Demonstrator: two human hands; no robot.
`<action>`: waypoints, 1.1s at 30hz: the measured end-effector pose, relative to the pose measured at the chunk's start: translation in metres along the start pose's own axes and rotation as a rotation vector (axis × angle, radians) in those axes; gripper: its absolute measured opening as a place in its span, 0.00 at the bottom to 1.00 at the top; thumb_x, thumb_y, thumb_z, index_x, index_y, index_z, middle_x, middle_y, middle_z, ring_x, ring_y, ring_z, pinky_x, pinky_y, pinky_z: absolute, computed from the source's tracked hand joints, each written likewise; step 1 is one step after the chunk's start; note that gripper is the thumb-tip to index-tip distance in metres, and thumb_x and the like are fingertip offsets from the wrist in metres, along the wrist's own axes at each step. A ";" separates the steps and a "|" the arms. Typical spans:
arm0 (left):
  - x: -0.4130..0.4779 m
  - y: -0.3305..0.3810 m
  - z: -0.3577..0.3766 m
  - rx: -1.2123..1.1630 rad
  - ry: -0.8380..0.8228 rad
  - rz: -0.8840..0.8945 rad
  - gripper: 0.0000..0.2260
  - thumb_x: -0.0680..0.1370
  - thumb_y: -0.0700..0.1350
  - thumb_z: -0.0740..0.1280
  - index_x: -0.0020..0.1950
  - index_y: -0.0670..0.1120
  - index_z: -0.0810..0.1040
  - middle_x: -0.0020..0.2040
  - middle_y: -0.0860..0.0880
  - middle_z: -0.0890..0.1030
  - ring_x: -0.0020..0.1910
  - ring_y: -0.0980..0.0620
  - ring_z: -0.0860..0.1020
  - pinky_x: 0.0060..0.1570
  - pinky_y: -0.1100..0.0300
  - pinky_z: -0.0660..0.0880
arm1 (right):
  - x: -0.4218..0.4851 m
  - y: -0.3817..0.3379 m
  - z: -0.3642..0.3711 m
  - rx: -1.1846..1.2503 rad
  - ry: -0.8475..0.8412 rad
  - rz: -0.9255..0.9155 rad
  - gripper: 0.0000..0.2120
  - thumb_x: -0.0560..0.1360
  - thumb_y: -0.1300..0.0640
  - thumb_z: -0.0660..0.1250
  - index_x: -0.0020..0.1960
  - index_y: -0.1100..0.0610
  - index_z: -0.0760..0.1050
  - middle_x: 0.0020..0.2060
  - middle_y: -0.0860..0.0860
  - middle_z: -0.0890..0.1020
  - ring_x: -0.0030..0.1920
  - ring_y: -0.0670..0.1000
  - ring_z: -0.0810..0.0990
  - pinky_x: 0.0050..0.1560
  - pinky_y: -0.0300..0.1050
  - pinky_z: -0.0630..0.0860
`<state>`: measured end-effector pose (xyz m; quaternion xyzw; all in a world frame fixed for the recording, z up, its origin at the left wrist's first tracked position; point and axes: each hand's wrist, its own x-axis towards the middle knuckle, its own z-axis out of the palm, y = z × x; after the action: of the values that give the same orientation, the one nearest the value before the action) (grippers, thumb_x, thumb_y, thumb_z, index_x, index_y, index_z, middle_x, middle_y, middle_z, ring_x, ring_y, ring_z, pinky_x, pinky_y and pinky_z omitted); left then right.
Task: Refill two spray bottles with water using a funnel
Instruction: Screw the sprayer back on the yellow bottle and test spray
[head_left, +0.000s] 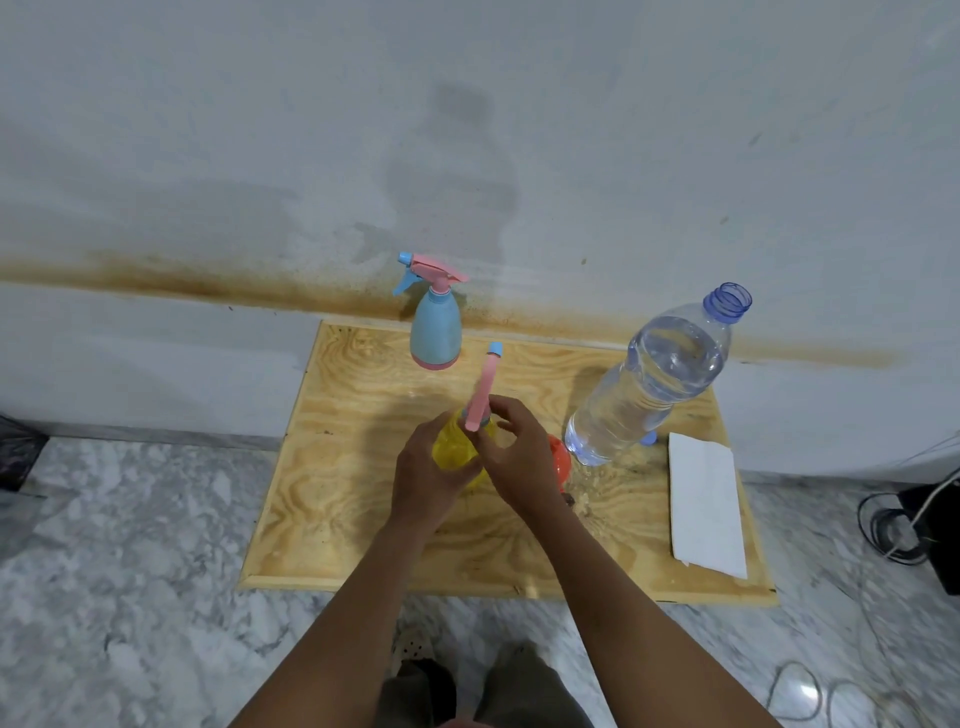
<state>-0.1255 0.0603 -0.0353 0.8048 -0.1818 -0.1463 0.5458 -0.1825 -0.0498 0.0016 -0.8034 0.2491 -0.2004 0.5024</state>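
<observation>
2 hands on yellow spray bottle (457, 453), left hand (422, 480) curled round its body, right hand (519, 449) pinching its pink sprayer (481, 395), blue spray bottle (435, 332) far, uncapped water bottle (649, 384) right

Brightness: medium, soft and even.
Shadows: a soft dark shape on the wall (457, 156) far beyond the fingers (506, 410); a faint shadow on the tabletop (363, 415) just beyond them.
Glare: small white highlights on the water bottle (670, 364), right of the fingers; one bright spot on the floor (130, 519), near side, far right.
Blur: everything is slightly soft; the pink spray head (480, 395) at the fingers is smeared.
Distortion: wide-angle, the tabletop edges bend.
</observation>
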 end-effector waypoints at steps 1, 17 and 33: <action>0.000 -0.001 0.001 0.009 0.000 0.007 0.28 0.68 0.48 0.80 0.67 0.50 0.76 0.56 0.55 0.79 0.55 0.56 0.78 0.51 0.64 0.74 | -0.001 0.000 0.002 0.020 0.030 0.048 0.13 0.73 0.53 0.75 0.56 0.51 0.78 0.50 0.43 0.83 0.54 0.41 0.79 0.55 0.34 0.73; -0.003 0.012 -0.001 -0.069 -0.056 0.043 0.30 0.69 0.40 0.78 0.64 0.63 0.71 0.53 0.62 0.80 0.54 0.63 0.79 0.49 0.69 0.74 | -0.013 -0.010 0.004 0.102 0.102 0.166 0.16 0.74 0.50 0.74 0.59 0.52 0.79 0.50 0.44 0.84 0.54 0.42 0.81 0.55 0.42 0.77; 0.021 0.075 -0.024 -0.107 -0.224 0.263 0.24 0.70 0.46 0.79 0.64 0.54 0.76 0.50 0.60 0.81 0.48 0.66 0.77 0.48 0.71 0.71 | 0.011 -0.072 -0.040 0.511 0.003 0.097 0.13 0.78 0.62 0.70 0.60 0.50 0.79 0.54 0.44 0.85 0.57 0.43 0.82 0.56 0.39 0.78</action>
<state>-0.1058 0.0455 0.0421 0.7226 -0.3370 -0.1718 0.5786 -0.1817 -0.0579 0.0844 -0.6372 0.2294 -0.2335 0.6977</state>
